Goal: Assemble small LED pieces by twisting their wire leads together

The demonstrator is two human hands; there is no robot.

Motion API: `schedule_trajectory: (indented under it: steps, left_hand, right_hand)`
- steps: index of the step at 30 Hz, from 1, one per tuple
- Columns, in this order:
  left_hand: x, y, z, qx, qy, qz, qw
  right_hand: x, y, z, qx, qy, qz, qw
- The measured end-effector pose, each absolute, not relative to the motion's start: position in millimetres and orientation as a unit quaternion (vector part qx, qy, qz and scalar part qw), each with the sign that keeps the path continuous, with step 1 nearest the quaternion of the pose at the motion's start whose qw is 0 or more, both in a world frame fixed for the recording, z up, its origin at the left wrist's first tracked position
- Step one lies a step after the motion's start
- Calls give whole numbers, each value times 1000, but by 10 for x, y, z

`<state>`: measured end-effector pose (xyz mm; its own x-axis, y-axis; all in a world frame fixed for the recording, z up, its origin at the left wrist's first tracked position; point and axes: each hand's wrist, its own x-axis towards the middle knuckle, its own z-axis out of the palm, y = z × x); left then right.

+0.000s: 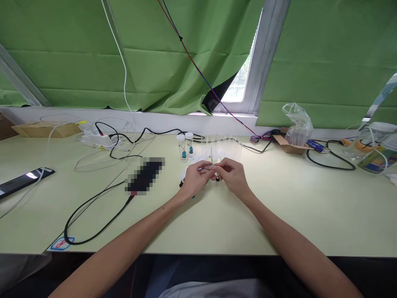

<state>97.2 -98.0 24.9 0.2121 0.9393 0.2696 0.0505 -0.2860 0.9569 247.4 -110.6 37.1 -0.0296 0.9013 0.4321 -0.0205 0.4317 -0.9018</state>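
My left hand (pixel 197 176) and my right hand (pixel 232 171) meet over the middle of the table, fingertips pinched together. Between them is a small part with a thin dark wire (pixel 211 152) pointing upward; fingers cover most of it. Small dark and white pieces (pixel 182 182) lie partly hidden beneath and beside my left hand. Behind it stand two clear vials with white caps, one at the left (pixel 182 149) and another (pixel 190 145) beside it, each with a blue part inside. Several clear tubes (pixel 218 144) stand just beyond my fingers.
A pixelated dark device (pixel 145 176) with a black cable (pixel 93 192) lies left. Farther left are a black glossy device (pixel 27 181) and a white power strip (pixel 96 140). A cardboard box (pixel 290 145) holding a plastic bag stands back right, near a clear jar (pixel 381 155).
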Motion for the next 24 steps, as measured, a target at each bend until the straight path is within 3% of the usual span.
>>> schedule_trajectory:
  steps: [24]
  left_hand:
    - [962, -1005, 312, 636, 433, 519, 373]
  right_hand:
    - [2478, -1131, 381, -374, -623, 345, 594]
